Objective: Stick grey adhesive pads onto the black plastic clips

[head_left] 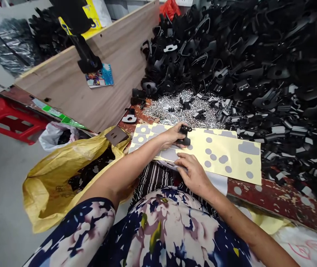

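My left hand [173, 135] is closed around a small black plastic part [185, 135], held over a pale yellow sheet of grey stickers [219, 150]. My right hand [193, 171] rests at the sheet's near edge, its fingers bent and apart, the fingertips touching beside a grey sticker [170, 154]. Round and larger cut-out shapes are printed across the sheet. Beyond it lies a heap of shiny metal pins [175, 107] with a few small black pieces on top.
A huge pile of black plastic parts [230, 55] covers the table's back and right. A wooden board [114, 52] stands at the left. An open yellow sack [44, 185] with black pieces sits below, near a red stool [10, 118]. The worn red table edge [275, 196] shows at right.
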Tool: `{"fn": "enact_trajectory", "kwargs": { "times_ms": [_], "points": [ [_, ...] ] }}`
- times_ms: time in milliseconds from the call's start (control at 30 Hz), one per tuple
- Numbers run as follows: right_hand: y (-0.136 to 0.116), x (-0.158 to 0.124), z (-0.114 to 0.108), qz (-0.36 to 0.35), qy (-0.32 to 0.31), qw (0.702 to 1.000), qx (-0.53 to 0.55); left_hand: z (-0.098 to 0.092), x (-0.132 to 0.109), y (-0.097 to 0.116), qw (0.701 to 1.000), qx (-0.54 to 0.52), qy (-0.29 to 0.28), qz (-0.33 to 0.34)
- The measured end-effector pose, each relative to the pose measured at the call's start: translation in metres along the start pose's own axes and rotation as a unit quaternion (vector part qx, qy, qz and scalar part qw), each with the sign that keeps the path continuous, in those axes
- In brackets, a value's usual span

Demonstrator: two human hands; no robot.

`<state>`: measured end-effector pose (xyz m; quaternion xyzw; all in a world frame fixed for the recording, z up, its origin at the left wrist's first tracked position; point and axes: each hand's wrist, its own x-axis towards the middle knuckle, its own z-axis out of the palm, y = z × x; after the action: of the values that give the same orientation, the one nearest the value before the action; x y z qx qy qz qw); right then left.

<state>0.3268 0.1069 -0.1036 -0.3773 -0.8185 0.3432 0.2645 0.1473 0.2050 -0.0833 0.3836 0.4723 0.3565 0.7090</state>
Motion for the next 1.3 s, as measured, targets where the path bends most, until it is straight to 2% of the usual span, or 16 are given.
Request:
{"fn": "enact_trajectory", "kwargs": {
  "times_ms": [67,100,167,200,233,267,333,367,400,433,533,667,1167,1233,1300],
  "points": [
    [-0.010,0.000,-0.010,0.036,-0.023,0.996,0.082,-0.002,0.005,-0.005,1.000,0.000,-0.004,0.006],
    [-0.017,-0.002,-0.018,0.046,-0.059,0.987,0.145,-0.004,0.006,-0.006,1.000,-0.002,-0.004,0.006],
    [-0.035,-0.005,-0.036,0.032,-0.170,0.951,0.255,-0.007,0.006,-0.005,1.000,-0.013,-0.004,0.002],
    [-0.043,-0.006,-0.045,0.016,-0.205,0.938,0.279,-0.008,0.005,-0.004,1.000,-0.024,0.004,0.001],
    [-0.047,-0.007,-0.053,0.006,-0.201,0.939,0.277,-0.007,0.002,-0.003,0.999,-0.039,0.014,0.005],
    [-0.048,-0.007,-0.060,0.008,-0.151,0.955,0.254,-0.005,-0.003,-0.002,0.998,-0.061,0.024,0.012],
    [-0.040,-0.006,-0.069,0.038,0.034,0.981,0.185,0.002,-0.017,0.000,0.992,-0.122,0.021,0.027],
    [-0.032,-0.004,-0.072,0.054,0.118,0.979,0.160,0.007,-0.025,0.000,0.987,-0.158,0.010,0.032],
    [-0.023,-0.002,-0.074,0.063,0.173,0.972,0.145,0.012,-0.034,-0.001,0.980,-0.194,-0.004,0.036],
    [-0.014,-0.001,-0.075,0.065,0.201,0.968,0.139,0.018,-0.043,-0.003,0.974,-0.224,-0.015,0.038],
    [0.001,0.002,-0.071,0.060,0.206,0.967,0.135,0.034,-0.063,-0.008,0.964,-0.263,-0.020,0.040],
    [0.002,0.003,-0.062,0.059,0.205,0.970,0.114,0.046,-0.070,-0.013,0.965,-0.259,-0.040,0.021],
    [0.004,0.004,-0.056,0.050,0.191,0.976,0.095,0.045,-0.074,-0.016,0.955,-0.287,-0.065,0.031],
    [0.001,0.005,-0.056,0.041,0.184,0.979,0.074,0.045,-0.075,-0.017,0.958,-0.276,-0.070,0.037],
    [-0.004,0.006,-0.054,0.028,0.187,0.981,0.040,0.049,-0.074,-0.020,0.969,-0.233,-0.049,0.062]
  ]
}}
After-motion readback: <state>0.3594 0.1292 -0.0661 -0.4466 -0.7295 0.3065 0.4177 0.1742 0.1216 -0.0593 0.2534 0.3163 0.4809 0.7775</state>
